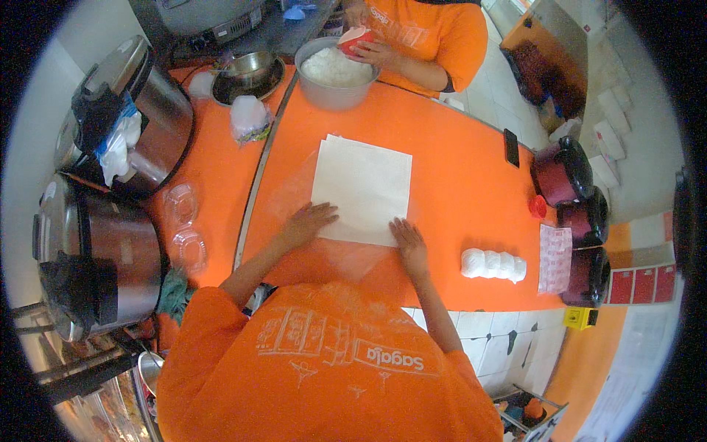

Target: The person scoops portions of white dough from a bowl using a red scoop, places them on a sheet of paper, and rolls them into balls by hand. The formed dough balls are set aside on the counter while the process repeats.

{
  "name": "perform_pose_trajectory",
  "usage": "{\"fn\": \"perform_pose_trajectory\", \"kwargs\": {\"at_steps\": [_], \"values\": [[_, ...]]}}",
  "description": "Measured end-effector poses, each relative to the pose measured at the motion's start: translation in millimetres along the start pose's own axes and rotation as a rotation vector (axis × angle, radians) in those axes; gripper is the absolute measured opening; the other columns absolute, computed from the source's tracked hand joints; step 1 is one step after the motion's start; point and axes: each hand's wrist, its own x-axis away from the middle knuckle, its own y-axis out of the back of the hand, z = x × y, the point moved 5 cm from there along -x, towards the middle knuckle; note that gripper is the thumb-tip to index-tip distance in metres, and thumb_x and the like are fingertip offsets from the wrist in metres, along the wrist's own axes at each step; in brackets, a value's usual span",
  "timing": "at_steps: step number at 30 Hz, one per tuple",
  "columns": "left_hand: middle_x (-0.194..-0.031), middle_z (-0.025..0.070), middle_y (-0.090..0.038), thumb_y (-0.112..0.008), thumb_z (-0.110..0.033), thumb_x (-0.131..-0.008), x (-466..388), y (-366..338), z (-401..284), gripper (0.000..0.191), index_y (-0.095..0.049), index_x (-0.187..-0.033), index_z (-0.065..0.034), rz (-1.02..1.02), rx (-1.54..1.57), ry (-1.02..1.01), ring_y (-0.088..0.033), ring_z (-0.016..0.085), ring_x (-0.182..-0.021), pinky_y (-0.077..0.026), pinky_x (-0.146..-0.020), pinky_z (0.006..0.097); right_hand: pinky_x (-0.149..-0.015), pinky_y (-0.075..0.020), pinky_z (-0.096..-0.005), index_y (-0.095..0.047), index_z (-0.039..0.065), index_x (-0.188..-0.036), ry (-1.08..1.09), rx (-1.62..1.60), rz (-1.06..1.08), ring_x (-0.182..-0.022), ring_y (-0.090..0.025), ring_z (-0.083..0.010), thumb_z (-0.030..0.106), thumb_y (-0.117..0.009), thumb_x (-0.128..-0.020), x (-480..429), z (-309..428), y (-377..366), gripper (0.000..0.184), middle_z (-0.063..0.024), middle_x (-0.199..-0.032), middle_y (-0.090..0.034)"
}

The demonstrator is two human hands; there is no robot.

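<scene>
A stack of square white paper sheets [362, 190] lies on the orange tabletop [442, 188] before me, its edges slightly uneven. My left hand [310, 224] rests flat at the stack's lower left edge, fingertips on the paper. At the lower right corner is my right hand [407, 243], its fingers on the paper's edge. Neither hand is closed on anything. Beyond the sheets stands a large metal pot [336, 91] of white rice [337, 67]. Across the table, a person in an orange shirt holds a red and white object [356, 41] over the pot's rim.
Large rice cookers [119, 259] stand at left, near clear plastic containers [181, 204] and a metal bowl [251, 65]. To the right lie a white plastic-wrapped bundle [493, 265], a printed paper sheet [555, 258], a phone [511, 148] and dark red pots [558, 171].
</scene>
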Motion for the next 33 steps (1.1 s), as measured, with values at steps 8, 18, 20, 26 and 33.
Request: {"fn": "perform_pose_trajectory", "kwargs": {"at_steps": [8,18,20,26,33], "values": [[-0.162,0.0039,-0.029,-0.065,-0.004,-0.079,4.0,35.6,-13.6,0.074,-0.044,-0.148,-0.018,0.027,0.007,0.012,-0.028,0.029,-0.148,-0.027,-0.119,0.0494,-0.111,-0.0383,-0.0499,-0.056,0.013,-0.137,-0.001,0.042,0.041,-0.133,-0.051,-0.0274,0.006,-0.051,-0.088,5.0,-18.0,-6.3,0.05,-0.0062,-0.146,-0.053],[-0.16,0.0058,-0.032,-0.068,-0.011,-0.08,23.2,-17.2,15.8,0.074,-0.042,-0.149,-0.0185,-0.168,0.671,0.035,-0.028,0.028,-0.148,-0.023,-0.121,0.0501,-0.086,-0.0502,-0.054,-0.066,0.004,-0.109,0.788,-1.083,0.176,-0.103,-0.064,-0.0396,0.041,-0.048,-0.099,-128.7,224.0,284.5,0.042,-0.0175,-0.109,-0.067],[-0.16,0.0055,-0.032,-0.068,-0.011,-0.08,22.7,-29.1,25.0,0.074,-0.042,-0.149,-0.0185,-0.175,0.635,0.018,-0.027,0.028,-0.148,-0.023,-0.121,0.0501,-0.086,-0.0504,-0.0529,-0.066,0.004,-0.108,0.991,-1.212,0.196,-0.102,-0.064,-0.0386,0.041,-0.049,-0.099,-114.6,252.9,324.4,0.041,-0.017,-0.109,-0.067],[-0.161,0.0042,-0.031,-0.066,-0.009,-0.08,11.6,28.1,-11.6,0.074,-0.042,-0.149,-0.0187,-0.02,0.033,0.062,-0.028,0.026,-0.148,-0.024,-0.12,0.0511,-0.087,-0.0509,-0.0498,-0.066,0.003,-0.106,1.092,-1.233,0.254,-0.102,-0.064,-0.0356,0.038,-0.052,-0.098,-90.9,248.4,348.4,0.038,-0.0156,-0.108,-0.066],[-0.161,0.0041,-0.03,-0.066,-0.006,-0.079,17.5,5.0,-9.4,0.076,-0.042,-0.15,-0.0193,-0.014,-0.113,0.091,-0.027,0.027,-0.149,-0.023,-0.121,0.0506,-0.088,-0.0515,-0.0462,-0.066,0.002,-0.104,0.86,-1.203,0.084,-0.102,-0.064,-0.032,0.035,-0.055,-0.098,-73.8,196.6,333.7,0.035,-0.0139,-0.107,-0.066]]}}
